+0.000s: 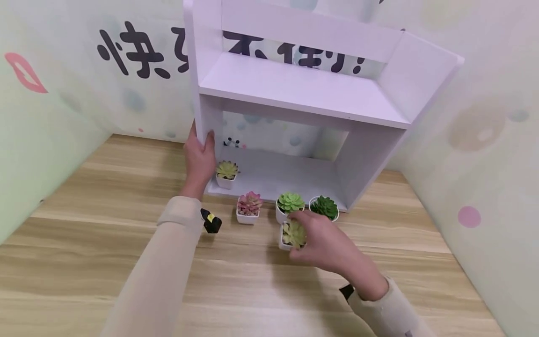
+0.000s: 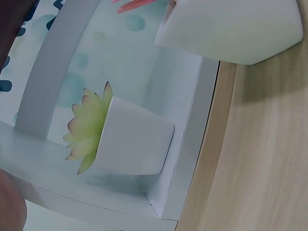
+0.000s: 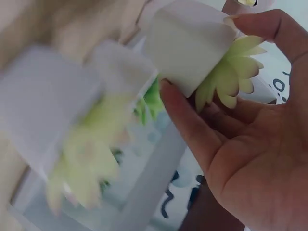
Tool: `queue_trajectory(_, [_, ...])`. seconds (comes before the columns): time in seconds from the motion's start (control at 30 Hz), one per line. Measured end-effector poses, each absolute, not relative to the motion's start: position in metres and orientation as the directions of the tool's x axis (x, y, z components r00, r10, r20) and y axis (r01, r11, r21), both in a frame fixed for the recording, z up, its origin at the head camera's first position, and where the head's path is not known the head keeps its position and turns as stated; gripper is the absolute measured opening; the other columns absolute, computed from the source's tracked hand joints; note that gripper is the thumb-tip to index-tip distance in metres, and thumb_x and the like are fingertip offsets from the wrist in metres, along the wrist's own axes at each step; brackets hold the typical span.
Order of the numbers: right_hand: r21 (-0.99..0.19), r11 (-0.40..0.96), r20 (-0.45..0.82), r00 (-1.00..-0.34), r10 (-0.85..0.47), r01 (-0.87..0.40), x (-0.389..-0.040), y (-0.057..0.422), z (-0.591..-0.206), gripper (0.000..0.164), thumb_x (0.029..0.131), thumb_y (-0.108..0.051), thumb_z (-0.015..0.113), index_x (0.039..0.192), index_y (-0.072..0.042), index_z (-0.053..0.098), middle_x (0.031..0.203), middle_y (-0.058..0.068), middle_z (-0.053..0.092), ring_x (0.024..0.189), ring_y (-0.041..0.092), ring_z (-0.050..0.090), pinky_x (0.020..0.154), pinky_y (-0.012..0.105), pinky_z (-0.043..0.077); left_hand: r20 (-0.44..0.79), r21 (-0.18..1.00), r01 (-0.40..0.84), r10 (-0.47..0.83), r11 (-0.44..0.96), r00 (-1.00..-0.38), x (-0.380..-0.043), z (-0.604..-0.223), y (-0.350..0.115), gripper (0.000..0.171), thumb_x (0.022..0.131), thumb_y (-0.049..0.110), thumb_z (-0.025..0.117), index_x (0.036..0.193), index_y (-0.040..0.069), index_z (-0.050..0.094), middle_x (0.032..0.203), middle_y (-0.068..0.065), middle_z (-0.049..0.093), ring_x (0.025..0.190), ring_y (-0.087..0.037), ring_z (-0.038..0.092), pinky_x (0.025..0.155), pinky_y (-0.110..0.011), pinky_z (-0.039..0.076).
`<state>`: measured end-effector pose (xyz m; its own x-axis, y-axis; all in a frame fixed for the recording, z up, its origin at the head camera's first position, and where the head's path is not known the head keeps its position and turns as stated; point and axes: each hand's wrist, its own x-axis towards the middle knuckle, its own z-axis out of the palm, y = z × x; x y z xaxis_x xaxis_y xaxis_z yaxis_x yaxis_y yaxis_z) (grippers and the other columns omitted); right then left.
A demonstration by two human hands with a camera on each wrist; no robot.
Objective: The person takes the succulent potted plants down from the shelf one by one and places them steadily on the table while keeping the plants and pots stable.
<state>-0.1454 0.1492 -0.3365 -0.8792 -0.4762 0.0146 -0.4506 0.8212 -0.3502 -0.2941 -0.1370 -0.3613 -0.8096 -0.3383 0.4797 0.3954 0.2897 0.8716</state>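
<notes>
My left hand (image 1: 200,157) grips the left side panel of a white two-tier shelf (image 1: 303,91), thumb on its inner face. Close by, a yellow-green succulent in a white square pot (image 1: 226,181) stands upright on the lower board, also large in the left wrist view as a potted succulent (image 2: 132,137). My right hand (image 1: 326,238) pinches another white pot with a pale yellow-green succulent (image 1: 293,235), in front of the shelf. In the right wrist view, thumb and fingers hold that pot (image 3: 187,45) at its sides. Whether its base touches the table cannot be told.
A pink succulent (image 1: 248,208), a bright green one (image 1: 290,203) and a dark green one (image 1: 324,207) stand in white pots along the shelf's front edge on the wooden table (image 1: 236,281). Patterned walls (image 1: 476,140) enclose the table. Blur covers the right wrist view's left side.
</notes>
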Motion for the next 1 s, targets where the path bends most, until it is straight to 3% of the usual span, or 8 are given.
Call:
queue_trajectory(0.13, [-0.365, 0.837, -0.004, -0.899, -0.439, -0.407, -0.144, 0.144, -0.348, 0.064, 0.067, -0.015, 0.078, 0.128, -0.004, 0.063, 0.106, 0.002, 0.069, 0.071, 0.009, 0.052, 0.061, 0.023, 0.045, 0.488, 0.867, 0.399, -0.339, 0.299, -0.804, -0.295, -0.362, -0.137, 0.043, 0.106, 0.017, 0.047, 0.147, 0.004, 0.045, 0.143, -0.02, 0.058, 0.134, -0.034, 0.056, 0.114, -0.048, 0.046])
queue_trajectory(0.33, [-0.353, 0.859, -0.042, -0.911, -0.41, -0.37, -0.143, 0.139, -0.358, 0.073, 0.068, -0.014, 0.082, 0.134, 0.004, 0.056, 0.085, 0.001, 0.064, 0.064, 0.01, 0.051, 0.056, 0.024, 0.046, 0.482, 0.87, 0.392, -0.349, 0.298, -0.804, -0.294, -0.365, -0.136, 0.043, 0.105, 0.016, 0.048, 0.147, 0.005, 0.046, 0.143, -0.019, 0.059, 0.134, -0.035, 0.056, 0.114, -0.048, 0.047])
queue_trajectory(0.57, [-0.356, 0.856, -0.022, -0.912, -0.409, -0.375, -0.145, 0.137, -0.362, 0.062, 0.068, -0.012, 0.079, 0.124, 0.003, 0.06, 0.091, 0.004, 0.065, 0.069, 0.012, 0.053, 0.059, 0.025, 0.047, 0.489, 0.864, 0.393, -0.343, 0.314, -0.802, -0.292, -0.362, -0.137, 0.043, 0.106, 0.017, 0.048, 0.146, 0.005, 0.046, 0.143, -0.018, 0.058, 0.134, -0.035, 0.056, 0.114, -0.049, 0.047])
queue_trajectory(0.8, [-0.379, 0.837, -0.001, -0.905, -0.426, -0.393, -0.147, 0.137, -0.365, 0.072, 0.069, -0.011, 0.075, 0.136, 0.007, 0.055, 0.112, 0.015, 0.069, 0.072, 0.012, 0.054, 0.062, 0.025, 0.049, 0.485, 0.866, 0.389, -0.337, 0.315, -0.807, -0.293, -0.359, -0.14, 0.044, 0.106, 0.017, 0.047, 0.148, 0.005, 0.043, 0.145, -0.018, 0.057, 0.136, -0.033, 0.055, 0.114, -0.048, 0.046])
queue_trajectory(1.0, [-0.361, 0.831, 0.042, -0.897, -0.439, -0.424, -0.145, 0.137, -0.367, 0.065, 0.078, -0.022, 0.083, 0.132, 0.002, 0.058, 0.113, 0.013, 0.07, 0.087, 0.016, 0.064, 0.076, 0.033, 0.057, 0.468, 0.875, 0.373, -0.336, 0.31, -0.818, -0.293, -0.36, -0.139, 0.046, 0.107, 0.019, 0.047, 0.151, 0.006, 0.041, 0.146, -0.018, 0.056, 0.136, -0.033, 0.054, 0.115, -0.048, 0.045])
